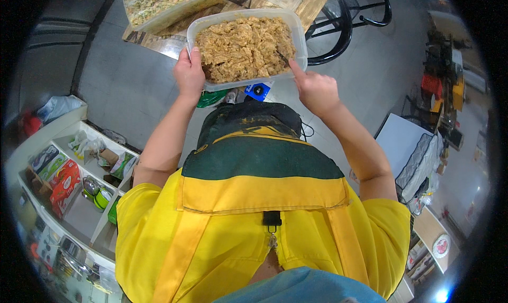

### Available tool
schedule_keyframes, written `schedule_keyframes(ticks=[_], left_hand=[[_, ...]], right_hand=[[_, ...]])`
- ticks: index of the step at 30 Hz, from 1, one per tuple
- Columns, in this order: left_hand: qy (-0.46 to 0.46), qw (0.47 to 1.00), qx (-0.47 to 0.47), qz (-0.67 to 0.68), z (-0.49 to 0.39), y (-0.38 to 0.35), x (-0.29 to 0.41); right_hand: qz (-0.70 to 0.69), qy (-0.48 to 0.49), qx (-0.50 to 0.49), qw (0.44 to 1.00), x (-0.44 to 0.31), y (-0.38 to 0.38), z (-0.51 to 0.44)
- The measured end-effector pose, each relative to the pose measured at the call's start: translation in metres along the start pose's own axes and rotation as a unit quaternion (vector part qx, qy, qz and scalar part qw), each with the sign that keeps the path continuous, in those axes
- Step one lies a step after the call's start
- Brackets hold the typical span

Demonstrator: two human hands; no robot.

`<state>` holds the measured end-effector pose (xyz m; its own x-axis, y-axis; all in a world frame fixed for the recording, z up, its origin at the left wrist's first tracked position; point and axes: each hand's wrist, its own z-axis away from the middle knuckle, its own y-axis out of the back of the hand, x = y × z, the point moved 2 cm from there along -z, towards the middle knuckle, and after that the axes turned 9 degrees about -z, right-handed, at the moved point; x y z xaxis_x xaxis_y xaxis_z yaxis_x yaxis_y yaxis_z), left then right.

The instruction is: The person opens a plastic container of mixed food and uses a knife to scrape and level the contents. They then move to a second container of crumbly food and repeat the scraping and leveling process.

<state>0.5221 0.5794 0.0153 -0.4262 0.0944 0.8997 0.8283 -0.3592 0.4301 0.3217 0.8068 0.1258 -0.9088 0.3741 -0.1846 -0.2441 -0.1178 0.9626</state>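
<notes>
A translucent plastic tub [299, 37] full of a brown, shredded-looking food mixture [246, 47] is in front of me, beyond my apron. My left hand [190, 70] grips its left wall, the thumb over the rim. At the near right corner is my right hand [315, 86], its index finger stretched along a thin dark utensil [282, 57] that reaches into the mixture. The utensil's handle is hidden by the hand. Farther off to the left, a second plastic tub [174, 17] of chopped vegetable mixture [158, 1] stands on a wooden table [158, 45].
A black-framed chair [345, 37] stands right of the table. On my left is a white shelf unit [85, 172] with boxes and bags. A blue box [258, 90] and a green bag [212, 98] show below the near tub. A white panel [401, 138] is at right.
</notes>
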Motion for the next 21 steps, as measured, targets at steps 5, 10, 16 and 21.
schedule_keyframes(ticks=[5, 10, 16, 21], left_hand=[[-0.034, 0.999, 0.022, 0.008, 0.001, -0.001, 0.001], [-0.026, 1.0, 0.009, 0.012, -0.001, -0.001, -0.002], [-0.012, 1.0, 0.015, 0.004, 0.002, -0.001, 0.0], [-0.019, 0.999, 0.013, 0.023, -0.001, -0.002, 0.001]], right_hand=[[-0.008, -0.074, -0.022, 0.997, 0.008, 0.026, -0.002], [-0.062, -0.109, 0.034, 0.992, 0.013, 0.031, -0.038], [-0.043, -0.13, -0.031, 0.99, 0.021, -0.001, -0.048], [-0.033, -0.052, -0.062, 0.996, 0.015, 0.005, -0.026]])
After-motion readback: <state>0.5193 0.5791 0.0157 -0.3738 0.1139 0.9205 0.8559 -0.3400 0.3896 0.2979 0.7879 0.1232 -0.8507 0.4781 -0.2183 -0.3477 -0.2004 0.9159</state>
